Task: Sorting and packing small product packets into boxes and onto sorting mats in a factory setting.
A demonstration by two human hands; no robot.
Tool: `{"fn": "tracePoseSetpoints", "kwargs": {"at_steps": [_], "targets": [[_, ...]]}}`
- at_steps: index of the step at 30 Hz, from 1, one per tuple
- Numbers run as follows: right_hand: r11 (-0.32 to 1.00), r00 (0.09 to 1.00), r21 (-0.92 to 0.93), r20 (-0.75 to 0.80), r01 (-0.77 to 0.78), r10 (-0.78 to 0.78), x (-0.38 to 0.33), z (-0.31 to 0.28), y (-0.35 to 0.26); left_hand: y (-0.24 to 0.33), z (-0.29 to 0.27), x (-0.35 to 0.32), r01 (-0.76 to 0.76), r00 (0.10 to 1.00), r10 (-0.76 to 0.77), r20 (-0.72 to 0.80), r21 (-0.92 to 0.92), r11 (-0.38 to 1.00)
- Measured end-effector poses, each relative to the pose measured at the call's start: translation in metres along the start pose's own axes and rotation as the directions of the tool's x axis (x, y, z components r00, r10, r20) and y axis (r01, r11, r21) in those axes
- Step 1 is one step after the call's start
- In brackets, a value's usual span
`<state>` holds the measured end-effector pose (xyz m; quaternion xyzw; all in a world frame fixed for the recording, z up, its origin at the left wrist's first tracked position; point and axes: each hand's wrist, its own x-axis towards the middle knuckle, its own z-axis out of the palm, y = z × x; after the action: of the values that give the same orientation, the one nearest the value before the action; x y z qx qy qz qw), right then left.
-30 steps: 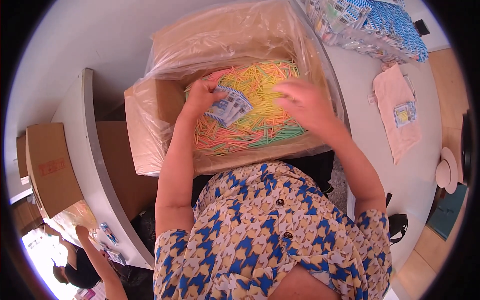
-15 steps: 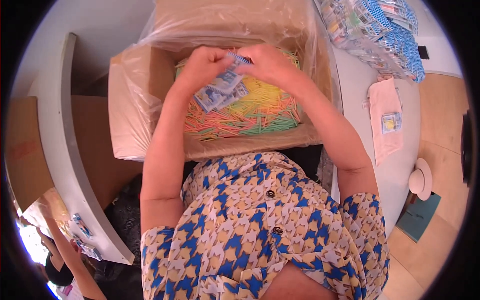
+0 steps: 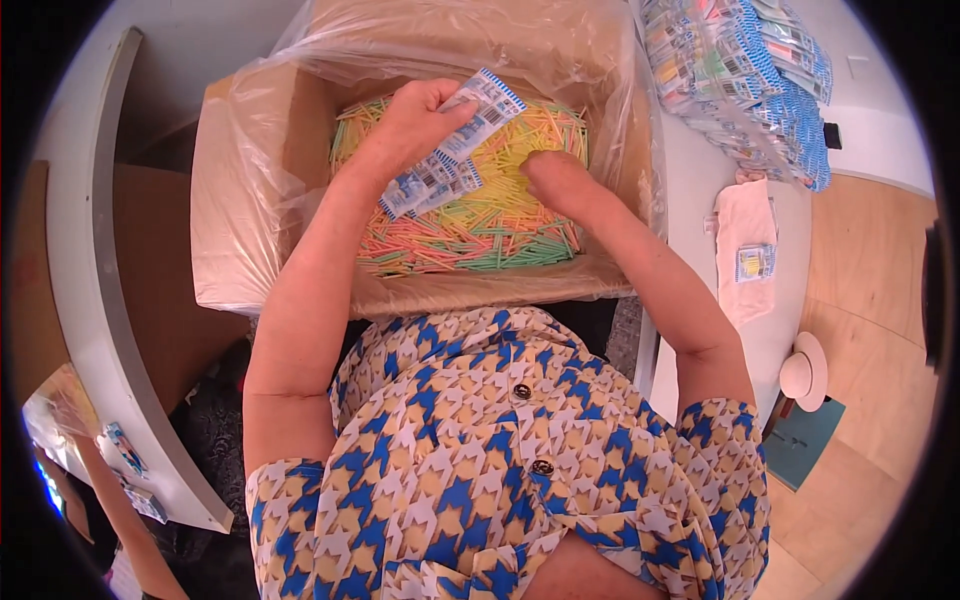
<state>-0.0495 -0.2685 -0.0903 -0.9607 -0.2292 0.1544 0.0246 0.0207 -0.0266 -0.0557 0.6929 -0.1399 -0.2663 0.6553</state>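
A big cardboard box (image 3: 245, 225) lined with clear plastic holds a mass of thin pastel sticks (image 3: 455, 250) in pink, yellow and green. Above them, my left hand (image 3: 412, 125) pinches a small blue-and-white plastic packet (image 3: 484, 114) by its side. Below that hand, a few similar flat packets (image 3: 425, 187) lie on the sticks. My right hand (image 3: 562, 184) is down at the yellow sticks on the right side of the pile, fingers curled inward. Whatever its fingertips hold is hidden.
To the right, a white table (image 3: 690, 180) carries a heap of blue-edged packets (image 3: 745, 90) and a pink cloth (image 3: 745, 215) with a packet on it. Beyond stands a pale round stool-like object (image 3: 803, 372). A white panel edge (image 3: 125, 380) and another person's arm (image 3: 130, 510) are at left.
My hands were together at the packet. Now my right hand has let go of it and moved down to the sticks, while my left keeps the packet.
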Motion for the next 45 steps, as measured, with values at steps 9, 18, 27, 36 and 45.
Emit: {"fn": "tracePoseSetpoints", "kwargs": {"at_steps": [9,18,27,36,45], "targets": [[0.999,0.999,-0.011,0.0,-0.042,0.042,0.01,0.016,-0.005,-0.005,-0.002,-0.001,0.008,1.0,-0.007,0.01,-0.156,0.988],[0.994,0.997,0.078,0.016,-0.079,0.078,0.012,0.009,0.006,-0.005,0.001,-0.001,0.095,0.994,-0.082,0.077,-0.185,0.978],[0.714,0.945,0.627,0.124,-0.31,0.301,0.001,-0.056,0.007,-0.02,0.008,-0.003,-0.032,0.917,-0.033,0.397,0.155,0.987],[0.224,0.96,0.969,0.039,-0.104,0.276,-0.007,-0.076,-0.032,-0.02,0.037,-0.014,-0.058,0.869,0.085,0.487,-0.07,0.996],[0.715,0.825,0.694,-0.355,-0.082,0.44,0.001,-0.07,-0.057,-0.011,0.039,-0.014,-0.284,0.883,0.202,0.425,0.14,0.949]]}}
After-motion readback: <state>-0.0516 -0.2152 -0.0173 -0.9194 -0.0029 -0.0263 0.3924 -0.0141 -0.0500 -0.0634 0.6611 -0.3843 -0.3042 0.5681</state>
